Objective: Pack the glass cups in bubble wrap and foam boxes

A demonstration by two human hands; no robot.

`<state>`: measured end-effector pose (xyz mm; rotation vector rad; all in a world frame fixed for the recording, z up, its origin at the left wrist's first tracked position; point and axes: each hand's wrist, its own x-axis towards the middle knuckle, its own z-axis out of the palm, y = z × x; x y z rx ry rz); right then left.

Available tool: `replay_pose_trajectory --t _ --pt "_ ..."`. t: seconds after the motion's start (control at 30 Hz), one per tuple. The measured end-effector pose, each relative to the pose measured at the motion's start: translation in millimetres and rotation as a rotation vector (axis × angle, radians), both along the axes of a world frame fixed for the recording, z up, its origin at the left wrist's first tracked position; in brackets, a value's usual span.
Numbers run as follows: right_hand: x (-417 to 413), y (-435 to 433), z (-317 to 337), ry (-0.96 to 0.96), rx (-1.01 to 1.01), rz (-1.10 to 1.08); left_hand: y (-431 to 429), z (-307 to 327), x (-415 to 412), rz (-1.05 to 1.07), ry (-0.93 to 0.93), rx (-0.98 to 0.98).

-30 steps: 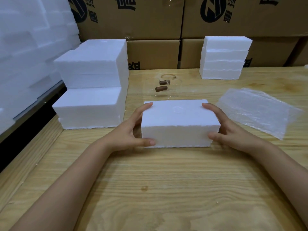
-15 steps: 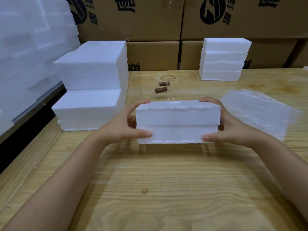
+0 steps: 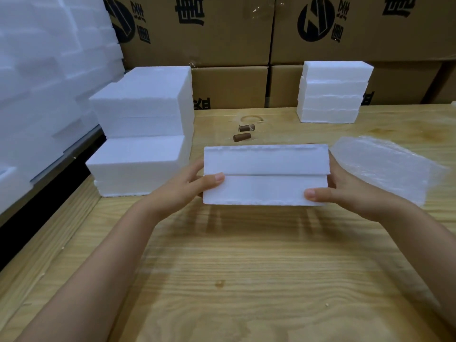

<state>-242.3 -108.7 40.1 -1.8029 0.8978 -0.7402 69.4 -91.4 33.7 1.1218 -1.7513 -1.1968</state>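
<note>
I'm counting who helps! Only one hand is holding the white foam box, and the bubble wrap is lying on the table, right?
Not quite: the head view shows both hands, left hand and right hand, holding the foam box. The bubble wrap does lie on the table.

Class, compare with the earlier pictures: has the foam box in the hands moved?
Yes. The foam box has tipped up off the table, its seamed side now facing the camera, hiding more tabletop before the brown corks.

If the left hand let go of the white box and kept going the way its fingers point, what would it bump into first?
The left hand points forward and slightly right, so it would probably first meet the brown corks lying just behind the foam box. Depth is hard to judge here.
</note>
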Motion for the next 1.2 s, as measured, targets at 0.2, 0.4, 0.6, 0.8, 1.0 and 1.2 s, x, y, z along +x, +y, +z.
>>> replay_pose_trajectory --t 0.2,0.4,0.6,0.8,1.0,1.2 --pt "40 -6 22 0.020 -0.322 -0.046 7 10 23 0.227 0.080 -0.226" --pt "125 -33 48 0.033 -0.461 0.079 11 23 85 0.449 0.194 -0.499" --pt "188 -61 36 0.047 -0.379 0.119 7 12 132 0.550 0.155 -0.482" --pt "208 -75 21 0.047 -0.336 0.075 -7 9 159 0.540 0.141 -0.469" --pt "224 -86 23 0.123 -0.311 0.074 -24 6 170 0.518 0.176 -0.481" --pt "222 -78 24 0.174 -0.309 0.053 -28 5 172 0.587 0.153 -0.454"
